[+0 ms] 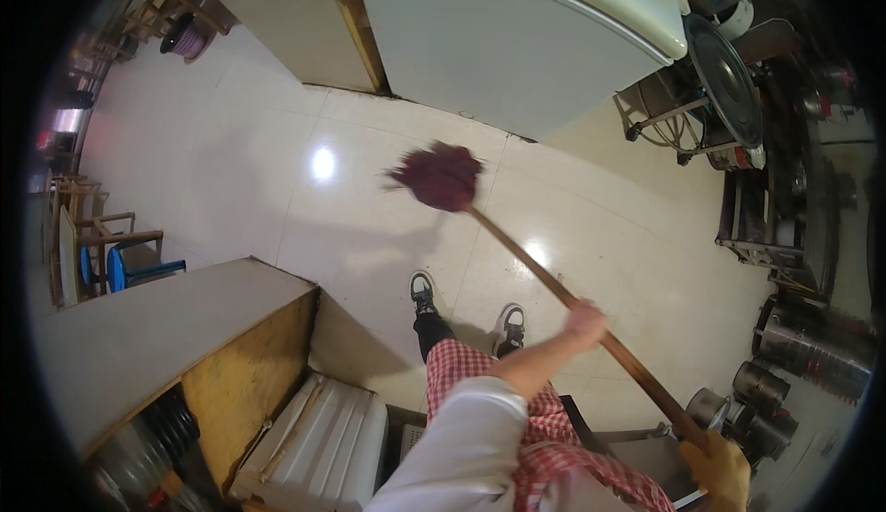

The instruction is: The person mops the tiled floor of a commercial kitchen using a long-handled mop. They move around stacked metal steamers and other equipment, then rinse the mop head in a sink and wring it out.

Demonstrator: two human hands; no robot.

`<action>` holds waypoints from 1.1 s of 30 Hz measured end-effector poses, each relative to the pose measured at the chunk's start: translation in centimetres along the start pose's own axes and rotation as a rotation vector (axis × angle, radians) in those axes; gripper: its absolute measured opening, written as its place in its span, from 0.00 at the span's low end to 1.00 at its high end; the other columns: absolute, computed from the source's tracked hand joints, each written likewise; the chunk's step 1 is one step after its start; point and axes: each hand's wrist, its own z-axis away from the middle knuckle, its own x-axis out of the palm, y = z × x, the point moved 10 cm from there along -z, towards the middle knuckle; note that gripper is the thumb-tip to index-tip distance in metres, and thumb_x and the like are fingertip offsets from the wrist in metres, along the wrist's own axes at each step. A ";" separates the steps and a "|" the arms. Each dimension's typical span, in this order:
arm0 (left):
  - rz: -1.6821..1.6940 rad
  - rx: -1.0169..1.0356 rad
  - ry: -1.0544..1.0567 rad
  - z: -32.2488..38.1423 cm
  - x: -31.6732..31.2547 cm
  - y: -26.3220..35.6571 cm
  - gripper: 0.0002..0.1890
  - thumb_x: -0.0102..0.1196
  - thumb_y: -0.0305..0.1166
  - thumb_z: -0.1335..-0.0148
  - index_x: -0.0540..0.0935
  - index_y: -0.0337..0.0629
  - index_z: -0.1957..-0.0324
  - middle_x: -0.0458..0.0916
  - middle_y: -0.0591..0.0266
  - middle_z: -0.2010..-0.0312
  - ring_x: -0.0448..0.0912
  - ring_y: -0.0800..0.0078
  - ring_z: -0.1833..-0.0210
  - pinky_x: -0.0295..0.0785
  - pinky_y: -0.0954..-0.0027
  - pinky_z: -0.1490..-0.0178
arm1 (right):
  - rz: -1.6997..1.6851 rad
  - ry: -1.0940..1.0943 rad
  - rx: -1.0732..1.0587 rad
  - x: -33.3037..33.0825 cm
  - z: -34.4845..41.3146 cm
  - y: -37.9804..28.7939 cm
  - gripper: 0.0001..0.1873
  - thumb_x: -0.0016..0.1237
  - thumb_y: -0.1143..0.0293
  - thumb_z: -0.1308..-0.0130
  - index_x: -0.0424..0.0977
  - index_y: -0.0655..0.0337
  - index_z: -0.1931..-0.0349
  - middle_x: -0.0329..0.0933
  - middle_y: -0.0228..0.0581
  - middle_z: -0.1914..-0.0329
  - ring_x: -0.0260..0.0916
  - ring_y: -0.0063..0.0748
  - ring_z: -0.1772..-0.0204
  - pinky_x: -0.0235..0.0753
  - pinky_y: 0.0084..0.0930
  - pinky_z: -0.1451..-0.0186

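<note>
A mop reaches diagonally across the floor, with a blurred dark red head (443, 174) and a long wooden handle (533, 263). Its head lies on the pale tiled floor (235, 166), ahead of my shoes. Partway along the handle, my left hand (585, 323) is wrapped around the wood. My right hand (720, 472) grips the handle near its upper end, at the lower right. A red-and-white checked apron (464, 370) covers my front, and my white sleeve (457, 436) crosses it.
Ahead stands a large pale appliance (512, 34). A partition with a yellow wooden side (249, 373) is at left, beside a white ridged container (325, 436). Metal pots (761, 384), a round dark lid (727, 79) and a wheeled stand (664, 124) line the right. Blue stools (138, 269) stand farther left.
</note>
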 end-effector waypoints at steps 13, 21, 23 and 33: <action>0.192 0.324 0.015 -12.0 -2.7 19.8 0.05 0.58 0.27 0.60 0.84 0.43 0.78 0.84 0.56 0.72 0.81 0.57 0.63 0.75 0.62 0.55 | 0.135 0.124 -0.018 -10.6 11.4 1.4 0.29 0.49 0.44 0.37 0.74 0.60 0.48 0.79 0.46 0.66 0.77 0.49 0.62 0.74 0.36 0.61; 0.289 -0.064 0.269 1.6 -10.3 -2.9 0.07 0.57 0.23 0.64 0.81 0.40 0.77 0.81 0.51 0.70 0.78 0.55 0.57 0.70 0.58 0.49 | 0.244 0.193 -0.188 -9.0 7.5 -12.4 0.20 0.56 0.54 0.47 0.77 0.61 0.62 0.74 0.44 0.81 0.74 0.38 0.78 0.71 0.33 0.72; 0.284 -0.152 0.535 7.3 -14.6 -8.9 0.07 0.61 0.25 0.64 0.77 0.41 0.78 0.78 0.52 0.70 0.75 0.52 0.58 0.69 0.54 0.51 | 0.248 0.215 -0.260 -8.3 6.2 -16.4 0.18 0.58 0.57 0.50 0.77 0.62 0.65 0.73 0.43 0.85 0.73 0.36 0.82 0.70 0.32 0.75; -0.201 -0.980 0.389 40.7 -19.2 -42.0 0.08 0.59 0.23 0.55 0.81 0.44 0.69 0.78 0.56 0.62 0.74 0.60 0.48 0.62 0.58 0.38 | 0.402 0.128 -1.354 15.3 8.4 -45.3 0.25 0.47 0.42 0.37 0.73 0.55 0.57 0.78 0.48 0.75 0.77 0.54 0.69 0.75 0.47 0.65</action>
